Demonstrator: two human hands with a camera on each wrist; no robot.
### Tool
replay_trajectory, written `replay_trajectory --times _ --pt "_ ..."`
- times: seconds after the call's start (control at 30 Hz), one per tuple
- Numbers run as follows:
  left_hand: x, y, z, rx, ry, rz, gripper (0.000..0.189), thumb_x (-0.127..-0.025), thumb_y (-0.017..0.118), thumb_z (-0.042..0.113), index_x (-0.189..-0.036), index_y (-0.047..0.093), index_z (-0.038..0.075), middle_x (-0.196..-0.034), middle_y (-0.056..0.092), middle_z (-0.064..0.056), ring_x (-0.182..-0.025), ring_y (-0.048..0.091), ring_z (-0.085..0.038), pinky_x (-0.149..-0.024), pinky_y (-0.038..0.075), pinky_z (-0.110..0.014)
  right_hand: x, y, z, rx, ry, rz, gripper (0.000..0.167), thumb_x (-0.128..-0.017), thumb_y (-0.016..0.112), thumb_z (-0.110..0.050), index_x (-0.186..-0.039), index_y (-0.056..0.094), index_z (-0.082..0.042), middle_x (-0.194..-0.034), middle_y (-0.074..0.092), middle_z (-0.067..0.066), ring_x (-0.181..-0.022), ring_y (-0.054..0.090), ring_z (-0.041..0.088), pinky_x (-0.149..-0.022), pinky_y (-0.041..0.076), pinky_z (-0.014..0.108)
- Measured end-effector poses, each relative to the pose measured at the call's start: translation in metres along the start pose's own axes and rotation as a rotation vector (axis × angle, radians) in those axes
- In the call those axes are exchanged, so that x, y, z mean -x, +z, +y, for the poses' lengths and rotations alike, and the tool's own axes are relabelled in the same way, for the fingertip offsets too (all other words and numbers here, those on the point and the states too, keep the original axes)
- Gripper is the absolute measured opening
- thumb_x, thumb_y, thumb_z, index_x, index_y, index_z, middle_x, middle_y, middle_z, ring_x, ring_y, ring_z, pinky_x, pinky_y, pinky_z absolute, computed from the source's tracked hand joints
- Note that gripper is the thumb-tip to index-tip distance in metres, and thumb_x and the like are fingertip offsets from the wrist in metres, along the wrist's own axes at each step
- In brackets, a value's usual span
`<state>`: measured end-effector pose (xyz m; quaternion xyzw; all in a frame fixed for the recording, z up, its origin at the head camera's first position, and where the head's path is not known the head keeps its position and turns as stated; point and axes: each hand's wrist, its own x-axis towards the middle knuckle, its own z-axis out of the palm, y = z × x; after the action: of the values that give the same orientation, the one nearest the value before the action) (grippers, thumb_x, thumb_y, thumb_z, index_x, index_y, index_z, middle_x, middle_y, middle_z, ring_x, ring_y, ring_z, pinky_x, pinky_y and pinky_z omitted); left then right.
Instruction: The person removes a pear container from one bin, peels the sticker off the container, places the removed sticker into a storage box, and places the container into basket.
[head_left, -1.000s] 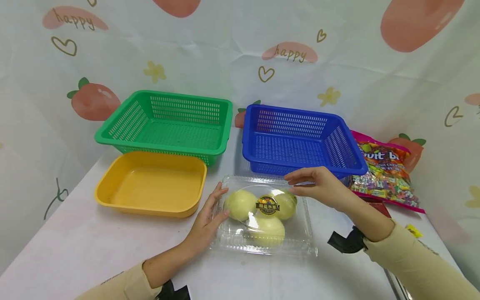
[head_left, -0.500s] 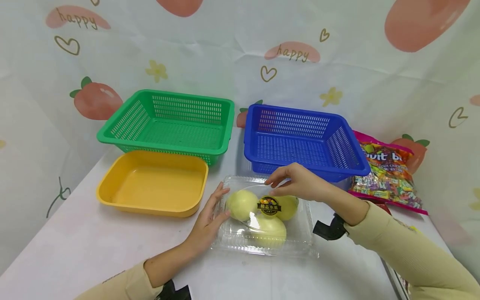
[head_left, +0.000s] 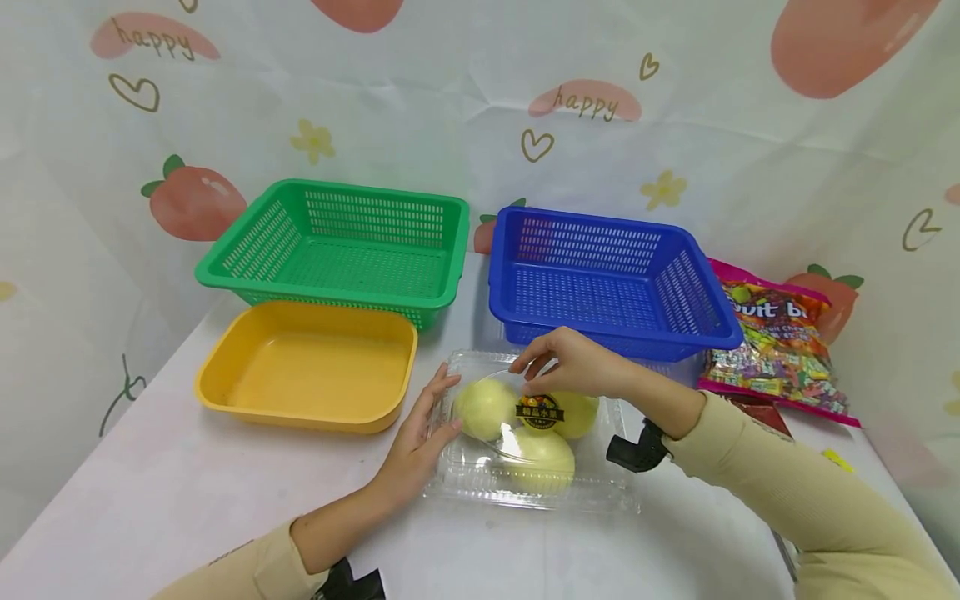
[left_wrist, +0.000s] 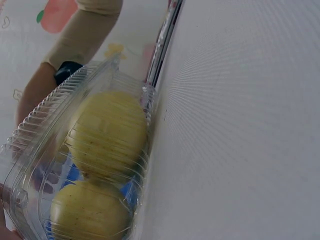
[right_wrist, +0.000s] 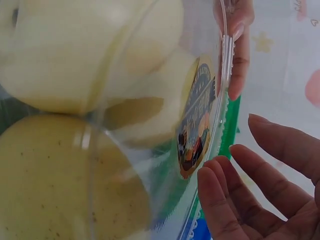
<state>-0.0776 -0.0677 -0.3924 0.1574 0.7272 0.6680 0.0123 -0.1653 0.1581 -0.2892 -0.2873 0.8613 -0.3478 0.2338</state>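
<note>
On the table in the head view lies a clear plastic fruit box (head_left: 600,483) with its lid down and three pale yellow, speckled round fruits (head_left: 486,410) inside. A black and gold sticker (head_left: 540,412) is on the lid. My left hand (head_left: 411,442) rests along the box's left side, fingers fairly straight and thumb by the lid's edge. Over the lid's far part, behind the sticker, is my right hand (head_left: 573,362). In the right wrist view the right hand's fingers (right_wrist: 217,200) are loosely bent close to the lid, pinching nothing; whether they touch it I cannot tell.
A green basket (head_left: 337,300) stands at the back left, with a yellow tub (head_left: 300,421) before it. Behind the box is a blue basket (head_left: 622,333). To its right lie a candy bag (head_left: 780,342), a red packet (head_left: 761,414) and a small yellow piece (head_left: 837,460).
My right hand has moved left across the lid, from the box's far right corner to behind the sticker. The left hand and the box stay put.
</note>
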Motion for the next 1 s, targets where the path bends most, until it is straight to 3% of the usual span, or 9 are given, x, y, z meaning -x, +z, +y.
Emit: replay_trajectory --times 0.33,0.63,1.0 --pt "0.0001 -0.0001 0.0005 0.003 0.0 -0.002 0.05 -0.093 0.048 0.005 -0.14 0.031 0.003 -0.157 0.008 -0.013 -0.145 0.005 -0.031 -0.115 0.008 -0.055 -0.0048 0.0006 0.0053 -0.01 -0.006 -0.018 0.023 -0.082 0.069 -0.007 -0.102 0.068 0.003 -0.1 0.07 0.013 -0.089 0.065 0.016 -0.083 0.055 0.029" --pt "-0.0004 -0.0003 -0.0009 -0.002 0.013 0.006 0.05 -0.092 0.048 0.004 -0.14 0.033 0.005 -0.157 0.009 -0.013 -0.145 0.006 -0.031 -0.115 0.009 -0.056 -0.0068 0.0014 0.0091 -0.003 -0.027 -0.069 0.016 -0.079 0.07 -0.003 -0.094 0.069 0.002 -0.089 0.07 0.01 -0.077 0.06 0.008 -0.074 0.055 0.021" --pt "-0.0004 -0.0002 -0.0007 -0.012 0.012 -0.007 0.05 -0.093 0.048 0.005 -0.14 0.031 0.002 -0.157 0.008 -0.013 -0.146 0.004 -0.03 -0.116 0.008 -0.052 -0.0072 0.003 0.0093 0.064 -0.058 -0.084 0.008 -0.079 0.07 -0.002 -0.086 0.068 0.001 -0.08 0.068 0.007 -0.07 0.057 0.005 -0.066 0.053 0.018"
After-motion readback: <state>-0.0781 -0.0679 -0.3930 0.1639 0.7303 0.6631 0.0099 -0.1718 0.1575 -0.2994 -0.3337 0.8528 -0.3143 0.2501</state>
